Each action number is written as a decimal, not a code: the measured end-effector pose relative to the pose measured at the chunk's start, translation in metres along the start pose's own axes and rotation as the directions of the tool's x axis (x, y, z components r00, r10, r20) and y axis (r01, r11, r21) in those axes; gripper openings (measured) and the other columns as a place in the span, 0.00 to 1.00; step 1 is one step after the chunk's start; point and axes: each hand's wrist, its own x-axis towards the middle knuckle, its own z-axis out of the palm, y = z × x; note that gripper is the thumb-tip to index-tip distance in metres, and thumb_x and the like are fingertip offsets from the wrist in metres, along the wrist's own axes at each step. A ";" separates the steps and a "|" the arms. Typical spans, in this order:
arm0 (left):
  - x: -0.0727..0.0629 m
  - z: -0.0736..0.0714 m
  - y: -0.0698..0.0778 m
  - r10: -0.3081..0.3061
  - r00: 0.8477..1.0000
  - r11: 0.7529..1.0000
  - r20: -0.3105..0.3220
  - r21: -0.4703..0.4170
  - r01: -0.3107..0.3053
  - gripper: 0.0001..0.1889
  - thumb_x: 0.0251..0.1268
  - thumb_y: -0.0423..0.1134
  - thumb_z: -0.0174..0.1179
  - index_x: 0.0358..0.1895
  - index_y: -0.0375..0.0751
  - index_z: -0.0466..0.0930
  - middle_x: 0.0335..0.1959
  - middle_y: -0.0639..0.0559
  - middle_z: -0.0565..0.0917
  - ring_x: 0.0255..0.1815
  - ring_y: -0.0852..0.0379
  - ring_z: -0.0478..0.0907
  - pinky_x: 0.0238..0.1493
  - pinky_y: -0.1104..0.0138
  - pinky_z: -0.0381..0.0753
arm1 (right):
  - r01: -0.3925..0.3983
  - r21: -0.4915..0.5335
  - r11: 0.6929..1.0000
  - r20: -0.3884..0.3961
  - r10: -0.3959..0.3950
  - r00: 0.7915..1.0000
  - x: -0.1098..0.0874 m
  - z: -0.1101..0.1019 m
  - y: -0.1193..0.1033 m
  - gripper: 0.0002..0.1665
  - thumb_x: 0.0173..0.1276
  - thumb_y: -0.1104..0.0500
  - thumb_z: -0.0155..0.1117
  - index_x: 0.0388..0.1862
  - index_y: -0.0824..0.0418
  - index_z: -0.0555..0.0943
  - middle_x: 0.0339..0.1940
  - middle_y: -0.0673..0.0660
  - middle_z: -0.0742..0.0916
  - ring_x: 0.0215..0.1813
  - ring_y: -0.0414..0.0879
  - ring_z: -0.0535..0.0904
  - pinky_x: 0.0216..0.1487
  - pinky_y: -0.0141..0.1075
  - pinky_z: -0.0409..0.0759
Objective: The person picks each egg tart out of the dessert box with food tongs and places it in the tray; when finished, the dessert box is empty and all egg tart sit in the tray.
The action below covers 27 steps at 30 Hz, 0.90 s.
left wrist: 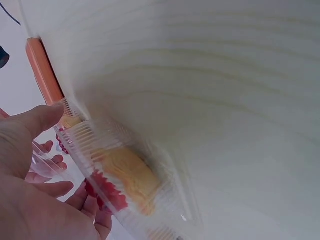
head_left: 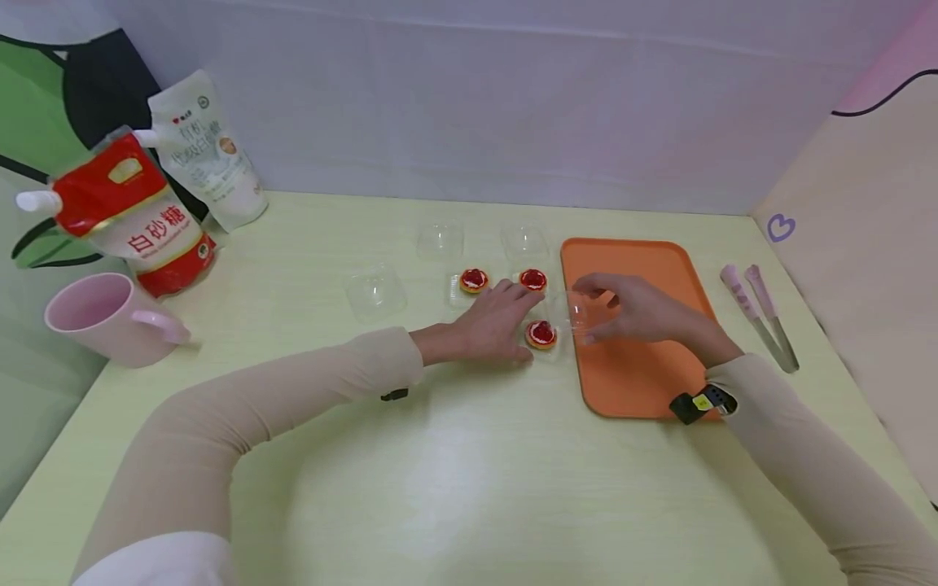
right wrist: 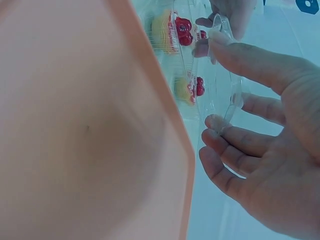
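Note:
My right hand (head_left: 633,309) pinches a clear plastic lid (right wrist: 220,92) between thumb and fingers, close to the tray's left edge. My left hand (head_left: 494,325) reaches over the clear plastic bases, its thumb and fingers spread around the front one. In the left wrist view, the thumb (left wrist: 47,119) touches a clear base's rim. The front berry tart (head_left: 541,334) sits in its base beside that thumb. Behind the left hand are two more red-topped tarts, a left one (head_left: 474,281) and a right one (head_left: 532,280). The left hand partly hides their bases.
Three clear lids lie farther back and left: one (head_left: 375,291), another (head_left: 440,241) and a third (head_left: 524,241). An orange tray (head_left: 623,382) lies under the right hand. Tongs (head_left: 762,313) are at right; a pink mug (head_left: 110,321) and sugar pouches (head_left: 157,236) stand at left.

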 end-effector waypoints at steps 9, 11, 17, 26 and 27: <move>-0.002 -0.001 0.001 -0.025 1.000 0.999 0.003 0.029 0.025 0.47 0.53 0.56 0.73 0.75 0.43 0.63 0.65 0.47 0.72 0.65 0.49 0.65 0.67 0.54 0.66 | 0.017 0.018 1.000 -0.014 -0.017 1.000 -0.003 -0.008 0.005 0.44 0.58 0.51 0.78 0.69 0.62 0.70 0.65 0.61 0.79 0.64 0.57 0.71 0.63 0.56 0.74; -0.003 -0.001 0.001 -0.031 1.000 0.999 -0.003 0.043 0.031 0.46 0.53 0.57 0.73 0.74 0.44 0.64 0.65 0.47 0.73 0.64 0.49 0.66 0.66 0.54 0.66 | 0.028 0.022 0.999 -0.024 -0.028 0.999 -0.003 -0.010 0.007 0.43 0.58 0.52 0.78 0.69 0.62 0.70 0.64 0.61 0.79 0.64 0.57 0.71 0.62 0.56 0.74; -0.004 0.000 0.000 -0.043 0.999 0.997 -0.024 0.067 0.045 0.47 0.51 0.61 0.73 0.73 0.44 0.66 0.62 0.47 0.73 0.62 0.49 0.67 0.63 0.55 0.67 | 0.057 0.062 0.996 -0.066 -0.053 0.996 -0.001 -0.014 0.005 0.42 0.58 0.55 0.78 0.68 0.65 0.71 0.63 0.62 0.79 0.62 0.58 0.73 0.60 0.58 0.75; -0.014 -0.017 -0.015 0.031 0.973 0.985 -0.230 -0.159 -0.069 0.35 0.62 0.53 0.68 0.69 0.44 0.68 0.56 0.45 0.74 0.57 0.50 0.69 0.57 0.60 0.73 | 0.031 0.257 0.966 -0.055 -0.018 0.998 0.006 -0.019 -0.001 0.37 0.66 0.57 0.71 0.71 0.60 0.70 0.64 0.61 0.80 0.64 0.56 0.75 0.64 0.55 0.75; -0.015 -0.020 -0.017 0.049 0.962 0.985 -0.270 -0.148 -0.092 0.33 0.65 0.50 0.66 0.70 0.45 0.67 0.56 0.45 0.75 0.57 0.51 0.70 0.57 0.60 0.75 | 0.022 0.288 0.957 -0.046 -0.009 0.999 0.006 -0.019 -0.002 0.36 0.67 0.56 0.70 0.72 0.58 0.69 0.64 0.61 0.81 0.64 0.55 0.76 0.64 0.54 0.74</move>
